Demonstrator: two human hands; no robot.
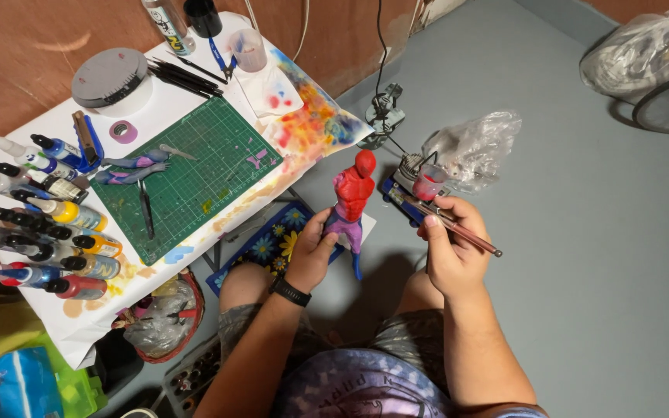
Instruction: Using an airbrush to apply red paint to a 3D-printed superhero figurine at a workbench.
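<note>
Two hands are working above our knees. We are gripping the red and purple figure (352, 203) in the left hand (313, 255), fingers clenched round its lower body, long axis standing upright, head tilting slightly away. We are pinching the airbrush (437, 210) in the right hand (452, 251) — its nozzle pointing left at the figure, just beside the torso. Farther off, paint bottles (40, 224) and a green cutting mat (189, 172) are lying on the worktop (152, 116).

Left hand (313, 251) and right hand (451, 244) are both closed in grips, forearms raised.
</note>
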